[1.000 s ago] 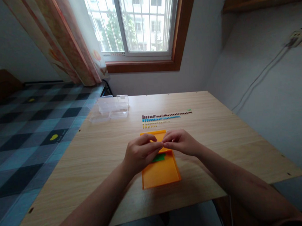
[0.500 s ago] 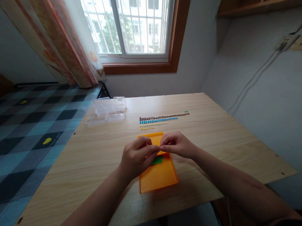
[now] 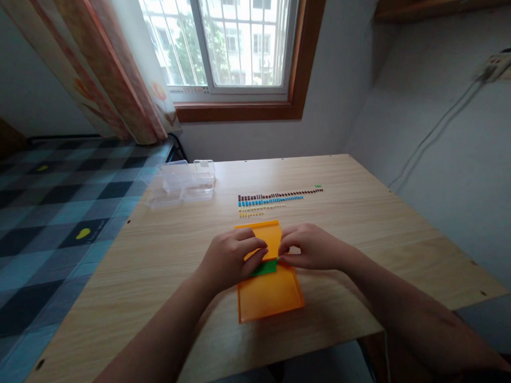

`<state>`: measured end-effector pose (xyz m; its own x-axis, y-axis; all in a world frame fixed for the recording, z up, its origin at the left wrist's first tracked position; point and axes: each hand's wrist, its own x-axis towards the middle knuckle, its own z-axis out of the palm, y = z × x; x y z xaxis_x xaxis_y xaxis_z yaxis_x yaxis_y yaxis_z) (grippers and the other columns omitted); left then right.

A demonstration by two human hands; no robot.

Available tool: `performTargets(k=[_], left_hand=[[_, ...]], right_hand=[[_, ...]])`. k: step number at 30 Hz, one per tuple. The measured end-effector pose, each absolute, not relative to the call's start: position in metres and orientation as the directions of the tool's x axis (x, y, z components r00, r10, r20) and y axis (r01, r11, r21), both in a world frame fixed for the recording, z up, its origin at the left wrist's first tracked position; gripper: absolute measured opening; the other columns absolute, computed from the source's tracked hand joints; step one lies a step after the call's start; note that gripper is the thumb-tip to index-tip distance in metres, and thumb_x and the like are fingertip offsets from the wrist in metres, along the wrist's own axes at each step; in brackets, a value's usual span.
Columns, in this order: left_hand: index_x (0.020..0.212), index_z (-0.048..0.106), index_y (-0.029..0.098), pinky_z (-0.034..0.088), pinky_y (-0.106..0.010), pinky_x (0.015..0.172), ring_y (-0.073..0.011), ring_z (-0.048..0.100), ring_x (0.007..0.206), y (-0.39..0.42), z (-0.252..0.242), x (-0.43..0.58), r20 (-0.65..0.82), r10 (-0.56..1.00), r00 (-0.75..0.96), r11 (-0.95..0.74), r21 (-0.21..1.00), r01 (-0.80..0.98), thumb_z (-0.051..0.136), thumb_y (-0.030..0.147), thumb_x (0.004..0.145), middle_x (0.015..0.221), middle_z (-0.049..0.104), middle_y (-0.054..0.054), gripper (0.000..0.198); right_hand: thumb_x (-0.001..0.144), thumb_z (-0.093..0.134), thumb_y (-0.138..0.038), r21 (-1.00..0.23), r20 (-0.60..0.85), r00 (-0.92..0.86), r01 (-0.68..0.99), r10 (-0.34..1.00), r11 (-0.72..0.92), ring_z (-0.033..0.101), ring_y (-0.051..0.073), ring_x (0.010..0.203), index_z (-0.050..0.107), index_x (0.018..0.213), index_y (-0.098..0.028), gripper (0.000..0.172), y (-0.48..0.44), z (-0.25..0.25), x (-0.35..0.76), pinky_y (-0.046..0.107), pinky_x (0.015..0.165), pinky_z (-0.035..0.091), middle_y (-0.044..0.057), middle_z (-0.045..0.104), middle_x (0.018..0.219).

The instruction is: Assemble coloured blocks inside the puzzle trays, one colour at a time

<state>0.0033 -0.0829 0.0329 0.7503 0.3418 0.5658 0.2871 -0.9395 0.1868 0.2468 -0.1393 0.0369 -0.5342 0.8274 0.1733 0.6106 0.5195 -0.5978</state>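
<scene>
An orange tray (image 3: 271, 299) with raised edges lies on the table in front of me. A flat green strip (image 3: 265, 268) rests across its middle, partly covered by my left hand. My left hand (image 3: 230, 253) is over the tray's left side, thumb and index finger pinched together above the strip; whatever is between them is too small to make out. On the right, my right hand (image 3: 315, 246) pinches at the strip's right end. A tiny green bit shows at those fingertips, but I cannot tell whether it is a separate piece.
Rows of tiny brown pieces (image 3: 281, 195), blue pieces (image 3: 270, 201) and yellow pieces (image 3: 250, 215) lie beyond the tray. A few green bits (image 3: 318, 186) sit behind them. Clear plastic boxes (image 3: 181, 186) stand at the table's far left corner. A checked bed (image 3: 78, 193) adjoins the left side.
My hands, which met at the fingertips above the tray, have moved apart. My right hand has come down to the green strip's right end, and more of the strip shows.
</scene>
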Motion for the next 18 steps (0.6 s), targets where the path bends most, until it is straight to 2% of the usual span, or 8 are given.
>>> performTargets(k=[3, 8, 12, 18], left_hand=[[0.086, 0.074, 0.021, 0.044, -0.023, 0.057, -0.0130, 0.064, 0.065, -0.078, 0.028, 0.002, 0.473, 0.414, 0.777, -0.910, 0.201, 0.363, 0.061, 0.026, 0.095, 0.078, 0.070, -0.001, 0.016], [0.086, 0.075, 0.022, 0.046, -0.026, 0.061, -0.0154, 0.066, 0.071, -0.075, 0.024, 0.002, 0.378, 0.449, 0.809, -0.893, 0.214, 0.396, 0.064, 0.024, 0.093, 0.080, 0.072, -0.002, 0.014], [0.087, 0.075, 0.021, 0.049, -0.029, 0.070, -0.0179, 0.066, 0.077, -0.074, 0.024, 0.004, 0.393, 0.420, 0.818, -0.907, 0.218, 0.361, 0.065, 0.021, 0.092, 0.082, 0.073, -0.002, 0.011], [0.088, 0.075, 0.021, 0.049, -0.030, 0.070, -0.0180, 0.065, 0.076, -0.075, 0.025, 0.005, 0.364, 0.403, 0.840, -0.912, 0.238, 0.334, 0.065, 0.023, 0.093, 0.084, 0.073, -0.003, 0.012]], right_hand=[[0.084, 0.068, -0.015, -0.425, 0.074, -0.574, 0.722, 0.815, 0.547, 0.062, 0.014, 0.070, 0.079, 0.083, -0.020, 0.012, -0.145, 0.037, 0.244, 0.026, 0.065, 0.039, 0.004, 0.075, 0.087], [0.087, 0.067, -0.018, -0.304, 0.007, -0.570, 0.782, 0.822, 0.545, 0.058, 0.013, 0.063, 0.079, 0.080, -0.020, 0.014, -0.150, 0.038, 0.238, 0.027, 0.060, 0.034, 0.004, 0.075, 0.082], [0.088, 0.066, -0.020, -0.234, -0.018, -0.561, 0.807, 0.827, 0.542, 0.056, 0.013, 0.062, 0.078, 0.077, -0.019, 0.017, -0.150, 0.037, 0.235, 0.028, 0.058, 0.031, 0.004, 0.074, 0.080], [0.089, 0.067, -0.021, -0.207, -0.018, -0.553, 0.817, 0.833, 0.538, 0.058, 0.014, 0.063, 0.078, 0.076, -0.019, 0.017, -0.149, 0.031, 0.233, 0.029, 0.058, 0.027, 0.004, 0.073, 0.078]])
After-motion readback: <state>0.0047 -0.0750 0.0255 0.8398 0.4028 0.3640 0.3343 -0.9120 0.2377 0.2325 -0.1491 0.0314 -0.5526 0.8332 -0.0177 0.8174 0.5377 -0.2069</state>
